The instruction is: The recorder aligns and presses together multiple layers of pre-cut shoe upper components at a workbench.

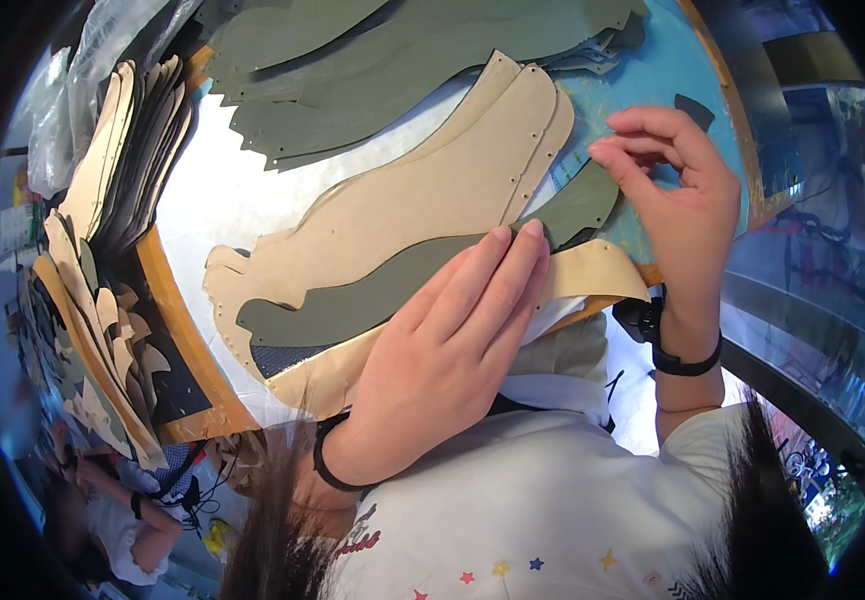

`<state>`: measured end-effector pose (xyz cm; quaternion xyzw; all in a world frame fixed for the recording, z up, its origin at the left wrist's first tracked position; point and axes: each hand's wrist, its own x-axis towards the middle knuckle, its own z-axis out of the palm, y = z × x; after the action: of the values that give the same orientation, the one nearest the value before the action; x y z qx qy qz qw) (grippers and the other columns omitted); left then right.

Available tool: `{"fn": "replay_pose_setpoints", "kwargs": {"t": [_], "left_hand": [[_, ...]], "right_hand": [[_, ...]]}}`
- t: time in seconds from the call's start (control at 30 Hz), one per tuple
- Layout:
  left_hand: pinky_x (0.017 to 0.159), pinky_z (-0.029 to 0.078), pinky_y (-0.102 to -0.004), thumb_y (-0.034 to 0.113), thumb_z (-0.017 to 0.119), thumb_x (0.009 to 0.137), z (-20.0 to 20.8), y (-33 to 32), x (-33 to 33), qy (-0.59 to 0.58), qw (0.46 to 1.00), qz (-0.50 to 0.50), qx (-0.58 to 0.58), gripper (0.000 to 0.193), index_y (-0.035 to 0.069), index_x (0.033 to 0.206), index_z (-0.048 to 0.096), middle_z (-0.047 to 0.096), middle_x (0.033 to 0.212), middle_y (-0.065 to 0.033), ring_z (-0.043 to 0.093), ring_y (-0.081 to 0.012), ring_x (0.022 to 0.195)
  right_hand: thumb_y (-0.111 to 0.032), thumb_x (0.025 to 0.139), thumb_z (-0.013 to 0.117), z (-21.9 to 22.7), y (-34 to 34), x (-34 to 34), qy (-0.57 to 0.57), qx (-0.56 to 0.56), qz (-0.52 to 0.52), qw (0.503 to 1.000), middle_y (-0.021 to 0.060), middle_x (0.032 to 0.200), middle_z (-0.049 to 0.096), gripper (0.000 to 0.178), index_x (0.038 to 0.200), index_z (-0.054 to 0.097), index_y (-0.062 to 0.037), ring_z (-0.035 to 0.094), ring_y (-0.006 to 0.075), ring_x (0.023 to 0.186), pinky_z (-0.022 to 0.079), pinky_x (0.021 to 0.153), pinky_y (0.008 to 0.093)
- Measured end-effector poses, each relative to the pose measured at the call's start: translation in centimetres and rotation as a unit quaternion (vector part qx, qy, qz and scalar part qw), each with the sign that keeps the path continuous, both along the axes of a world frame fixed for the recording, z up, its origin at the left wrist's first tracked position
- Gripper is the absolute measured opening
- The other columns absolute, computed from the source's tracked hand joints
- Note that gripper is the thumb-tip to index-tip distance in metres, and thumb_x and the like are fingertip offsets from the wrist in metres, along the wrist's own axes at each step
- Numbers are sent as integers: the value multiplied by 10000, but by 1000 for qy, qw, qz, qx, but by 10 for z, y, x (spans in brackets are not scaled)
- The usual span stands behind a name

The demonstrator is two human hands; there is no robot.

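My left hand [452,320], a dark band at its wrist, lies flat with fingers stretched over a long, curved dark green piece of sheet material [352,300] that looks like leather. Under and beyond it, beige cut pieces [402,190] with small holes along their edges overlap. A narrow beige strip [592,270] runs along the near side, partly beneath my left hand. My right hand [677,180] is raised above the green piece's right end, thumb and fingertips brought together in a pinch. Anything between them is too small to make out.
Large dark green sheets [372,80] are layered at the far side of the table. Stacked beige and dark pieces [137,150] stand along the left edge, beside clear plastic wrapping [82,110]. A wooden edge [187,330] borders the table. Another person [122,520] is at lower left.
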<state>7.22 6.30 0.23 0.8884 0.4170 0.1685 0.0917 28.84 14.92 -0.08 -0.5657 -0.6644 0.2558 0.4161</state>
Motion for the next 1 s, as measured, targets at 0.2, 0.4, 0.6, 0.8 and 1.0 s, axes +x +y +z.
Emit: {"fn": "replay_pose_setpoints", "kwargs": {"t": [0.2, 0.4, 0.6, 0.8, 1.0], "left_hand": [[1143, 460, -387, 155, 571, 840, 0, 0, 1, 1, 1000, -6, 10, 509, -90, 1281, 634, 522, 1506, -186, 527, -307, 1361], [1133, 472, -392, 145, 581, 846, -1, -4, 1, 10, 1000, -7, 20, 507, -89, 1293, 627, 514, 1516, -181, 534, -307, 1355], [953, 571, -362, 94, 711, 767, -4, -17, 1, -25, 987, 43, 152, 366, 130, 1123, 785, 709, 1256, -32, 665, -251, 1157], [922, 512, -388, 138, 821, 771, 12, -35, -21, -115, 960, 219, 129, 317, 168, 1087, 799, 736, 1120, -21, 662, -255, 1032], [908, 493, -413, 238, 851, 767, 5, -24, -41, -79, 947, 293, 101, 460, 105, 1192, 736, 656, 1238, -41, 619, -267, 1039]], "right_hand": [[-31, 842, 835, 1, -2, -3, -38, 22, 7, 999, 14, 897, 746, 216, 1034, 737, -42, 675, 76, 757, 538, 685, 228], [-36, 826, 818, 7, 4, 1, -198, 138, 20, 970, 46, 904, 711, 213, 1025, 746, -61, 673, 221, 808, 551, 730, 319], [-44, 867, 772, 9, -11, 14, -198, 146, 83, 966, 91, 1115, 742, 222, 1088, 778, -69, 677, 283, 1076, 546, 865, 369], [-240, 1043, 590, 8, -24, 22, -323, 152, 159, 920, 139, 1389, 654, 329, 1290, 713, -60, 572, 366, 1327, 393, 1157, 484], [-414, 1083, 481, 15, -45, 20, -193, 230, 140, 944, 122, 1425, 633, 492, 1370, 652, -52, 551, 354, 1354, 337, 1197, 507]]}}
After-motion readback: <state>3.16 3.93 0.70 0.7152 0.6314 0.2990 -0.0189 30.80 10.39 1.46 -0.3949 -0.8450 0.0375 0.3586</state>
